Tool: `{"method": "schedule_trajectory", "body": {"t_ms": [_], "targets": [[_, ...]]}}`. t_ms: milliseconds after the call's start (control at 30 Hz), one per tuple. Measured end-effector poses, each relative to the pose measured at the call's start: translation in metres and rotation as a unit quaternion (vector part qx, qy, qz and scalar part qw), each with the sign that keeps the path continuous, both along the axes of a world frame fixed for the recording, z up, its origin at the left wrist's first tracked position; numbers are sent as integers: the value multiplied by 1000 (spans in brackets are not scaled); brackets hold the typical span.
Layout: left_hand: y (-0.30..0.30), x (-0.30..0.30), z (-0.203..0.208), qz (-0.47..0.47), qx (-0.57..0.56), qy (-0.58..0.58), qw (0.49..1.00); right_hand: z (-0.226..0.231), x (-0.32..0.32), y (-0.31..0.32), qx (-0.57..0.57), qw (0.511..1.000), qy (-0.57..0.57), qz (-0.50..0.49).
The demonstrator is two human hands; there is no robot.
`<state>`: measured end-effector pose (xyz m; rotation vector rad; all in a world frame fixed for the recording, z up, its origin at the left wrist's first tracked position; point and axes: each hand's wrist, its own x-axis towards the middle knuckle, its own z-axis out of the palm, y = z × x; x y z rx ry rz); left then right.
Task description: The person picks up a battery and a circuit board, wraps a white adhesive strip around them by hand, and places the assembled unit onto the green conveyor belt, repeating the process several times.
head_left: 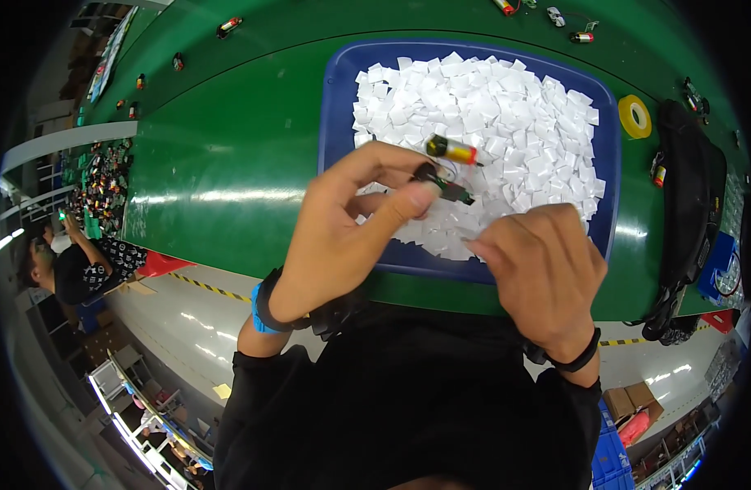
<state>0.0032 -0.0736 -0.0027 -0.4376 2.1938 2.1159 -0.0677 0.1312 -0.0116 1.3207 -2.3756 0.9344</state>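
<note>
My left hand [343,220] is closed, thumb and fingers pinching a small black electronic part [447,188]. Thin wires join that part to a cylindrical battery [451,149] in a black, yellow and red wrap, which hangs just past my fingertips. Lower right of it, my right hand [547,265] has its thumb and fingers pressed together; whether a white piece is between them is hidden. Both hands hover over the near part of a blue tray [335,122] heaped with small white square pieces [482,102].
The tray lies on a green worktable [228,147]. Right of it are a yellow tape roll [624,119] and a black bag [678,196]. More wired batteries [228,27] lie along the far side. At far left, a person [85,269] works beside a pile of parts [102,188].
</note>
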Motion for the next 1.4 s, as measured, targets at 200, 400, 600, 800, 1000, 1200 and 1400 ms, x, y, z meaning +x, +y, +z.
{"method": "schedule_trajectory", "body": {"t_ms": [200,400,600,800,1000,1200,1400], "targets": [[4,-5,0,-19,73,30,997,-7,-24,2,84,987,-52,-129],[3,-4,1,-114,-89,63,987,-9,-22,-9,-129,951,-281,-10],[12,-3,19,-112,-92,-62,987,-7,-17,-1,-138,948,-285,36],[2,-7,3,-185,28,-10,982,7,-18,2,-102,972,-205,54],[-3,-13,6,-151,250,-111,950,6,-10,0,-105,988,-94,68],[10,-12,9,-59,197,-63,977,6,-5,-4,-106,991,-50,58],[9,0,9,-94,180,-83,976,10,1,-1,-99,991,-72,53]]}}
